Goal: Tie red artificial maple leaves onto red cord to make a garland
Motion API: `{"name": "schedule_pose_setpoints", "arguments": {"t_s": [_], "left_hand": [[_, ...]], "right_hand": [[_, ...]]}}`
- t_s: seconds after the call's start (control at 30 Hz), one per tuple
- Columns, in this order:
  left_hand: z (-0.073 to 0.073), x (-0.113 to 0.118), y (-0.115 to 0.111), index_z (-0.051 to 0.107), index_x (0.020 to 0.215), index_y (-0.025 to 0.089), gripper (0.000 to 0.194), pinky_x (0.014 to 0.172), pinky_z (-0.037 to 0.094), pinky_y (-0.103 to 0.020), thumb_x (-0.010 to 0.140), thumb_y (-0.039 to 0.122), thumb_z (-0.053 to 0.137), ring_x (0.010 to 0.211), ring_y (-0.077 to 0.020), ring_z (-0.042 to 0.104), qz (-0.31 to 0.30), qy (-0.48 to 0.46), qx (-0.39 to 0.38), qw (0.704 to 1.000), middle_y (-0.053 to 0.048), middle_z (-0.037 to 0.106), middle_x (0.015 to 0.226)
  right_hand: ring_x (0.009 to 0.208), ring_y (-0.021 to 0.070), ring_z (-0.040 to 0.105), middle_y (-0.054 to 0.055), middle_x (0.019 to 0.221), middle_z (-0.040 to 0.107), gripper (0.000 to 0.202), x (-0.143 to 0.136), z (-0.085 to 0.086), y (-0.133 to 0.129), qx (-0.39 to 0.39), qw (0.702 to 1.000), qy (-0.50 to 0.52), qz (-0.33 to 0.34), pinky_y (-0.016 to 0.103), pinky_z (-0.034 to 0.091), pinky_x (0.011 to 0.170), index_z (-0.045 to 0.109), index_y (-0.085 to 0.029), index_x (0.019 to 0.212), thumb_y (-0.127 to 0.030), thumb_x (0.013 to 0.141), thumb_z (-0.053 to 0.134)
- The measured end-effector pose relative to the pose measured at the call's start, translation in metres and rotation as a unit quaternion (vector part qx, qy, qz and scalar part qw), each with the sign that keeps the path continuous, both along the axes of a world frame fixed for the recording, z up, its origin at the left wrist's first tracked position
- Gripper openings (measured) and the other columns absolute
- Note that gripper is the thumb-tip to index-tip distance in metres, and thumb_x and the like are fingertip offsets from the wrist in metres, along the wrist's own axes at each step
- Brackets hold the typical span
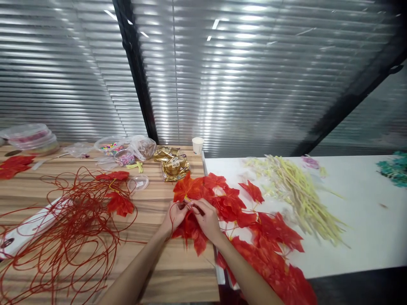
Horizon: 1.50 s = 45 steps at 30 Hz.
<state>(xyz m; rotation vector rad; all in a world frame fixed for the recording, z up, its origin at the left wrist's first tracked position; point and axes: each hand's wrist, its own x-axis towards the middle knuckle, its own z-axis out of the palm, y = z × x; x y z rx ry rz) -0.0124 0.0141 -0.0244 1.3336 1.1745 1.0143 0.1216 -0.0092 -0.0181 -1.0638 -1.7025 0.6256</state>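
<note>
Near the middle of the wooden table, my left hand and my right hand meet with fingertips pinched together. Thin red cord runs between and around the fingers, beside a yellowish stem of the red maple leaves. Both hands are closed on the cord; the exact spot between the fingertips is too small to make out. Leaves hang below and behind the hands, and the garland trails right over the white table and its front edge. A loose tangle of red cord lies on the left.
Gold packets and a paper cup stand behind the hands. Bags and tubs of beads sit at the back left. Yellow strips lie on the white table, with green leaves far right.
</note>
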Motion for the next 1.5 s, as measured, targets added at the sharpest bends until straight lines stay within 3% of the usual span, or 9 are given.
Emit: {"name": "schedule_pose_setpoints", "arguments": {"t_s": [0.13,0.2,0.37,0.47,0.73,0.93,1.13,1.33,1.5], "left_hand": [[0.008,-0.015,0.0,0.061,0.066,0.015,0.017,0.078,0.041,-0.033,0.074,0.02,0.048,0.081,-0.0187,0.054,-0.066,0.248,0.239,0.937,-0.008,0.063,0.08],[0.014,-0.018,-0.001,0.061,0.064,0.015,0.017,0.078,0.04,-0.033,0.073,0.017,0.047,0.078,-0.0178,0.053,-0.082,0.286,0.28,0.913,-0.008,0.062,0.079],[0.022,-0.01,-0.004,0.059,0.06,0.013,0.025,0.056,0.04,-0.023,0.073,0.033,0.053,0.055,-0.0126,0.05,-0.121,0.064,0.09,0.986,-0.003,0.056,0.056],[0.024,-0.004,-0.006,0.056,0.054,0.013,0.029,0.051,0.038,-0.022,0.065,0.039,0.062,0.05,-0.0111,0.047,-0.11,-0.074,-0.002,0.991,-0.001,0.053,0.051],[0.032,-0.012,0.0,0.058,0.063,0.012,0.026,0.059,0.04,-0.021,0.06,0.035,0.069,0.06,-0.0109,0.051,-0.006,-0.148,0.003,0.989,-0.001,0.058,0.064],[0.044,-0.024,0.003,0.059,0.074,0.014,0.025,0.05,0.035,-0.015,0.07,0.038,0.062,0.051,-0.0055,0.045,0.005,-0.205,-0.034,0.978,0.003,0.053,0.058],[0.059,-0.029,-0.004,0.063,0.091,0.014,0.04,0.062,0.042,-0.02,0.064,0.044,0.066,0.066,-0.0105,0.054,-0.009,-0.242,-0.033,0.97,-0.003,0.062,0.074],[0.063,-0.048,-0.001,0.066,0.089,0.013,0.034,0.038,0.023,-0.015,0.061,0.031,0.071,0.04,-0.0022,0.034,0.012,-0.126,-0.007,0.992,0.0,0.057,0.054],[0.072,-0.075,0.0,0.069,0.083,0.013,0.031,0.034,0.015,-0.016,0.06,0.034,0.07,0.036,0.0004,0.027,-0.093,-0.07,-0.053,0.992,-0.004,0.06,0.064]], "right_hand": [[0.068,0.0146,0.056,0.003,0.074,0.062,0.01,0.001,-0.005,0.004,-0.027,0.999,-0.019,0.006,0.024,0.043,0.063,0.061,-0.018,0.076,-0.022,0.078,0.052],[0.062,0.0134,0.055,0.002,0.069,0.061,0.009,0.001,-0.007,0.005,-0.048,0.998,-0.031,0.008,0.023,0.042,0.059,0.058,-0.018,0.072,-0.024,0.077,0.053],[0.052,0.0094,0.046,-0.002,0.06,0.054,0.022,0.001,-0.003,0.006,-0.101,0.994,0.007,0.049,0.02,0.037,0.051,0.052,-0.016,0.067,-0.034,0.079,0.05],[0.054,0.0092,0.045,-0.002,0.06,0.052,0.027,0.0,0.003,0.007,-0.107,0.991,0.046,0.066,0.02,0.037,0.054,0.051,-0.016,0.065,-0.038,0.08,0.048],[0.055,0.0104,0.045,-0.001,0.062,0.053,0.027,0.008,0.01,0.008,-0.08,0.996,0.042,0.025,0.022,0.036,0.054,0.055,-0.016,0.068,-0.039,0.08,0.049],[0.054,0.0105,0.044,0.0,0.06,0.052,0.023,0.011,0.006,0.011,-0.036,0.999,0.026,-0.003,0.022,0.035,0.053,0.055,-0.016,0.067,-0.034,0.079,0.049],[0.053,0.0104,0.045,-0.001,0.06,0.053,0.026,0.008,0.002,0.018,-0.051,0.996,0.062,-0.034,0.022,0.036,0.052,0.056,-0.015,0.067,-0.038,0.077,0.051],[0.056,0.0121,0.05,0.001,0.062,0.058,0.026,0.032,0.044,0.015,-0.069,0.993,0.082,-0.051,0.023,0.039,0.054,0.059,-0.015,0.069,-0.039,0.075,0.053],[0.056,0.0123,0.052,0.001,0.064,0.057,0.022,0.08,0.096,0.001,-0.064,0.991,0.1,-0.056,0.023,0.04,0.053,0.059,-0.015,0.071,-0.037,0.072,0.058]]}}
